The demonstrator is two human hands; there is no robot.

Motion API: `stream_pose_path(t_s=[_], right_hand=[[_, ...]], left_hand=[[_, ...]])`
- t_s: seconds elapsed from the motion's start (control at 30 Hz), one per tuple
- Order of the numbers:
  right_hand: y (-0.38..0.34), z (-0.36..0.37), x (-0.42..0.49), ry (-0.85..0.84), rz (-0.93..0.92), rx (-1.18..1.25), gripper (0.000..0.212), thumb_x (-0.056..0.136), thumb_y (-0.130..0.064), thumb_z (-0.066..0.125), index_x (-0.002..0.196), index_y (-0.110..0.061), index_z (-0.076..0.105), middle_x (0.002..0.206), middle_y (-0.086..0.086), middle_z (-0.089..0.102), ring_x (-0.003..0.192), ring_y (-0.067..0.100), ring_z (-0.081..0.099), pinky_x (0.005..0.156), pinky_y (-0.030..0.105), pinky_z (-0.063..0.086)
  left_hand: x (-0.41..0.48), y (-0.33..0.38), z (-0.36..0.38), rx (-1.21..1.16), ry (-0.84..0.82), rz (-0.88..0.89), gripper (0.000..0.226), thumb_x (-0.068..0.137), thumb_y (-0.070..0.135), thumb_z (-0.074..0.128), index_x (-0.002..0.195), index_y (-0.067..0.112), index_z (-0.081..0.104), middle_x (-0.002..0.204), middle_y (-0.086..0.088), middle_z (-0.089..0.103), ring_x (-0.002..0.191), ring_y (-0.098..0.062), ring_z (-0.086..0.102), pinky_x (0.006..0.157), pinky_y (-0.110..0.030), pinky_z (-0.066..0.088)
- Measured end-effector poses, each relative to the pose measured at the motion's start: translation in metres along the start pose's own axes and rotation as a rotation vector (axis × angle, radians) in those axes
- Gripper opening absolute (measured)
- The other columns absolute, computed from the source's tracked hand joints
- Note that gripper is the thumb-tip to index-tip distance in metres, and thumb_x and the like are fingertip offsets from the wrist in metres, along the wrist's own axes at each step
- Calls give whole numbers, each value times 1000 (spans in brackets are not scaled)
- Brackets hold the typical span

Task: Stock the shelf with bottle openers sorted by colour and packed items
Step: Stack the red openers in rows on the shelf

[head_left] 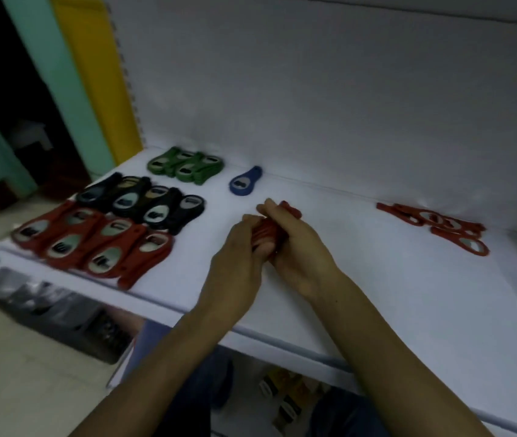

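Note:
Both hands meet over the middle of the white shelf [361,279]. My left hand [238,257] and my right hand [295,247] together grip a stack of red bottle openers [270,233], whose ends stick out past my fingers. On the shelf's left lie sorted groups: red openers [93,244] in front, black openers [143,203] behind them, green openers [184,165] at the back. A single blue opener [244,182] lies near the back wall. A loose pile of red openers [440,225] lies at the right.
The shelf's white back wall [314,89] rises behind everything. Yellow and teal panels [86,74] stand at the left. A lower shelf holds packed items [285,395] under the front edge. A dark bag or box [61,310] sits on the floor at lower left.

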State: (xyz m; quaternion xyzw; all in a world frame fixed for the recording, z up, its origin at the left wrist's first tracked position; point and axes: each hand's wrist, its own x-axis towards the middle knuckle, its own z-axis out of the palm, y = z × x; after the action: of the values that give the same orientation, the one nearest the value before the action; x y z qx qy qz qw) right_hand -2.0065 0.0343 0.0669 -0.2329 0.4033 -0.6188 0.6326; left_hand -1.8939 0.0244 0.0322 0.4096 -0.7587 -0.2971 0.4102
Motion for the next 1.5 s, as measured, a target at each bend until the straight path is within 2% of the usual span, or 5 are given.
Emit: stream_pose_path(t_s=[0.27, 0.47, 0.77, 1.13, 1.5], right_hand=[[29, 22, 5, -178, -50, -350, 23, 71, -17, 74, 93, -10, 72, 91, 10, 74, 86, 22, 72, 70, 24, 56], [35, 37, 5, -52, 64, -254, 25, 66, -22, 76, 84, -4, 75, 88, 15, 74, 74, 21, 72, 61, 25, 56], [34, 36, 3, -48, 140, -349, 15, 72, -19, 75, 81, -7, 77, 87, 15, 74, 76, 21, 73, 60, 25, 57], [35, 53, 18, -73, 150, -828, 23, 78, -30, 76, 88, -10, 71, 77, 9, 73, 62, 11, 69, 56, 21, 55], [30, 60, 33, -86, 131, -1004, 17, 78, -24, 77, 82, -11, 68, 68, 5, 70, 54, 11, 68, 50, 19, 52]], left_hand=[[-30, -23, -69, -73, -38, -124, 35, 95, 25, 48, 127, 21, 36, 95, 11, 61, 87, -1, 61, 78, -24, 49], [-30, -17, -75, 430, -17, 132, 65, 88, 35, 62, 139, 5, 37, 124, -8, 50, 110, -17, 50, 90, -17, 37], [-38, -28, -69, 621, 2, 150, 67, 76, 19, 76, 128, -11, 48, 106, -24, 61, 91, -35, 63, 74, -37, 55], [-46, -41, -82, 1025, 70, 87, 55, 92, 39, 36, 128, 1, 54, 103, -12, 65, 86, -26, 61, 68, -38, 49], [-35, -40, -97, 1067, 67, 149, 70, 73, 65, 59, 118, 12, 62, 103, -5, 65, 90, -25, 59, 73, -39, 45]])
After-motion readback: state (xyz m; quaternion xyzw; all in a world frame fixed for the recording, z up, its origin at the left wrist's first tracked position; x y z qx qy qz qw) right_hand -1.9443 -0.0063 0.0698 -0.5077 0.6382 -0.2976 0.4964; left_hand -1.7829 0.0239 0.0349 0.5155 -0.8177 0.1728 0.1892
